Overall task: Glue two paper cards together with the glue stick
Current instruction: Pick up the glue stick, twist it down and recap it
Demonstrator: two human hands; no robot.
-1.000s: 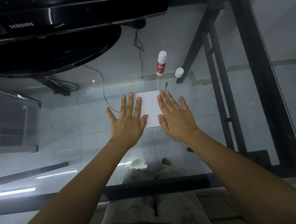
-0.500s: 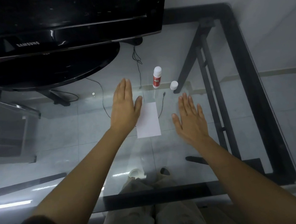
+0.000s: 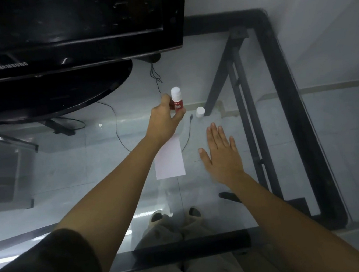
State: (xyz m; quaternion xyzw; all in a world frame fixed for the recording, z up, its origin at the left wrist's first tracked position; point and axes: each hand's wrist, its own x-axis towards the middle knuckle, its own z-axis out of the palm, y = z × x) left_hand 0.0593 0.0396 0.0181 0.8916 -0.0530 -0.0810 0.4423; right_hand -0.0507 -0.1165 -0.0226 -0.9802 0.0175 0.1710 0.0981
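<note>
A white paper card (image 3: 170, 161) lies flat on the glass table (image 3: 222, 69), its upper left corner hidden under my left forearm. My left hand (image 3: 164, 120) reaches beyond the card and is wrapped around the red glue stick (image 3: 177, 101), which stands upright with its white tip up. The stick's white cap (image 3: 200, 112) rests on the glass just right of it. My right hand (image 3: 221, 155) is flat with fingers spread, palm down, just right of the card and not touching it. I see only one card outline.
A black monitor (image 3: 70, 30) on a round stand fills the back left. The black table frame (image 3: 289, 93) runs along the right and near edges. A thin cable (image 3: 188, 135) shows through the glass, as do my feet below.
My left hand has moved forward off the card and closed on the glue stick. My right hand has slid right, off the card. The camera has come closer.
</note>
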